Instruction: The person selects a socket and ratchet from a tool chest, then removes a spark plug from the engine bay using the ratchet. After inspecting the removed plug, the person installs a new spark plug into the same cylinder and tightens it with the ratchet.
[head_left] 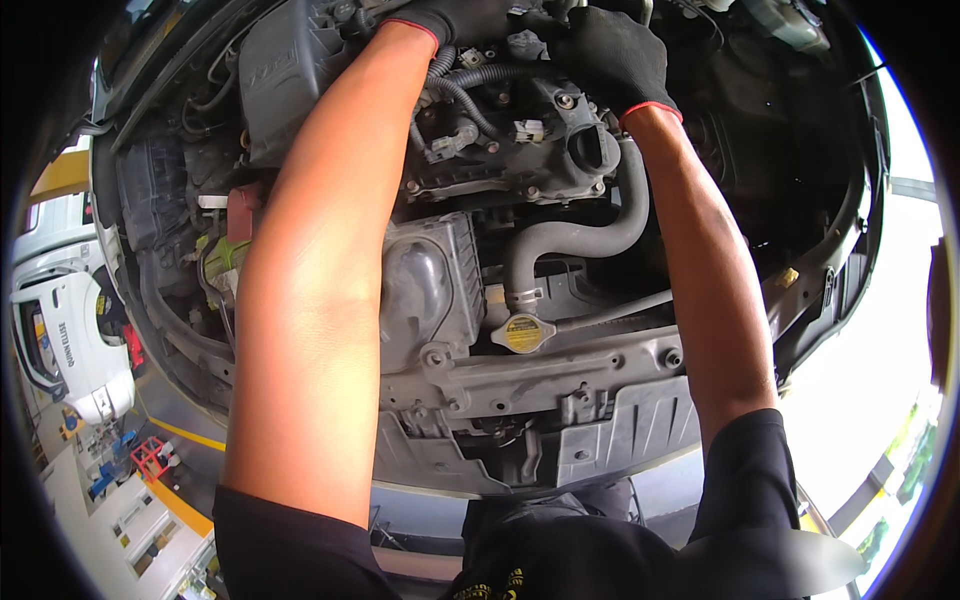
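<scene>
Both my arms reach over an open engine bay, and each hand wears a black glove with a red cuff. My left hand [455,20] is at the far edge of the view, behind the engine [510,150], beside a ribbed wiring conduit [470,105]. Its fingers run into shadow and past the frame's edge. My right hand [622,60] is at the far right corner of the engine, beyond the black oil filler cap [590,150]. Dark glove against dark parts hides its fingers, so I cannot see what either hand touches.
A thick grey radiator hose [580,238] curves down to a yellow-topped radiator cap [524,333]. Left of it stands a black plastic housing [420,285]. The front crossmember [540,380] runs between me and the engine. A white vehicle [75,345] stands at far left.
</scene>
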